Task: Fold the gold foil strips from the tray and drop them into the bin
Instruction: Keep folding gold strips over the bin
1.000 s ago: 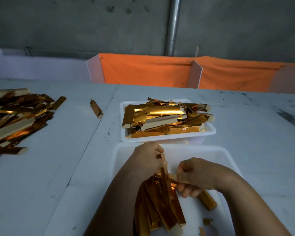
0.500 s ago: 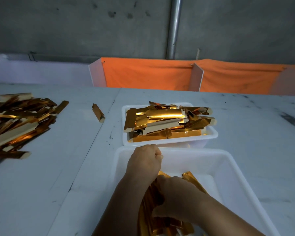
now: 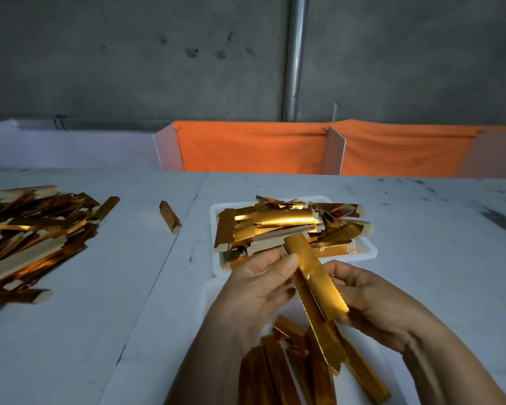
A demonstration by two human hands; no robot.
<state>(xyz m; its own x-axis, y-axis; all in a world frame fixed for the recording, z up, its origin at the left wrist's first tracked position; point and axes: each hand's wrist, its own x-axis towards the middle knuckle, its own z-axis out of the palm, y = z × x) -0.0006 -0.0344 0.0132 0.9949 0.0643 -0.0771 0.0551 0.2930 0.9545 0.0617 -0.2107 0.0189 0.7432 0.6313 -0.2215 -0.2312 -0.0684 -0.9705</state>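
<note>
A grey concrete wall with a metal pipe [image 3: 295, 57] backs a pale table [image 3: 70, 331], and an orange cloth [image 3: 254, 147] hangs along the table's far edge. Both hands work over the near white tray [image 3: 208, 290], whose left rim shows just beside the left wrist. The left hand [image 3: 254, 290] pinches the upper end of a gold foil strip [image 3: 316, 279], thumb pressed on its face with the other fingers curled behind it. The right hand [image 3: 371, 299] grips the strip's lower end, fingers wrapped round its right edge. The strip slants from beyond the left thumb down toward the right palm. Below the fingers, more gold strips [image 3: 298, 363] lie in the near tray. Just beyond the fingertips sits the white bin [image 3: 368, 252], heaped with folded strips that stick out over its rim. Left of the left hand the tabletop lies bare up to a single folded piece [image 3: 170, 216]; further left lies a loose pile of strips [image 3: 32, 238]. Right of the right hand the table is bare to its edge.
</note>
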